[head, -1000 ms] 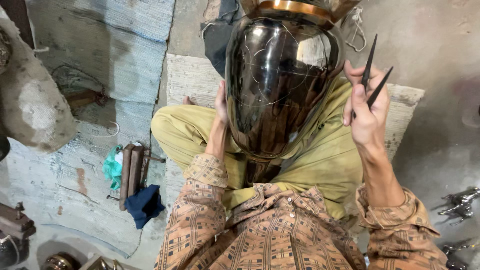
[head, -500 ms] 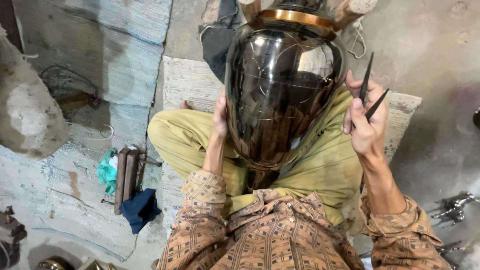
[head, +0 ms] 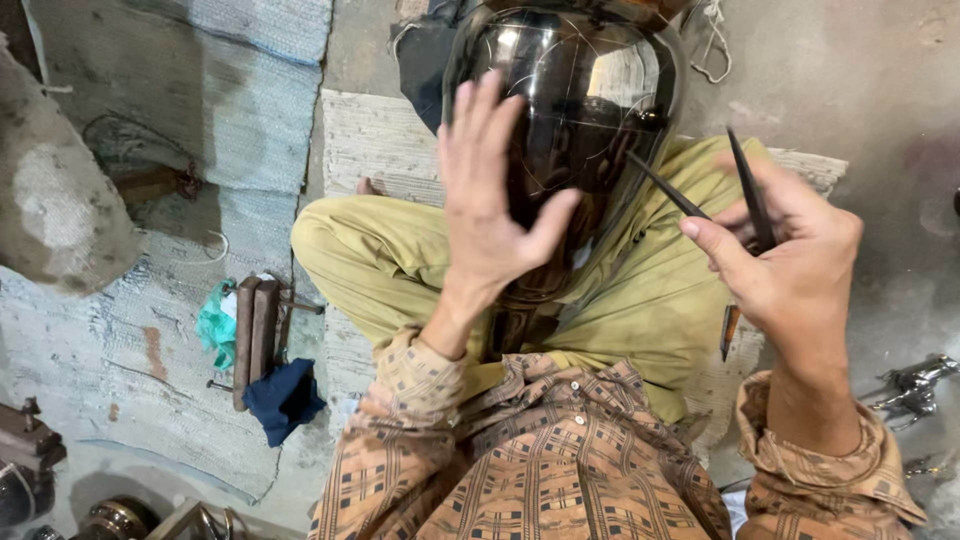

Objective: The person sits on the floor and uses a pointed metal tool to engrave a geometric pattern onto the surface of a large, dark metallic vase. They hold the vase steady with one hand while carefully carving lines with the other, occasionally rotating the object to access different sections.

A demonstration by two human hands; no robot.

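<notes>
Left hand spread flat and open against the side of a big shiny dark metal vessel sitting up in the lap, top middle of the frame. Right hand over on the right, closed around two thin dark pointed tools, one tip touching the vessel. Lower left on the mat: wooden-handled tools, teal rag, dark blue cloth.

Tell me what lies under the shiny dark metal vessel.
The dark metal vessel rests on the lap of olive-green trousers, above a woven mat. The left hand covers part of it; its base is hidden.
</notes>
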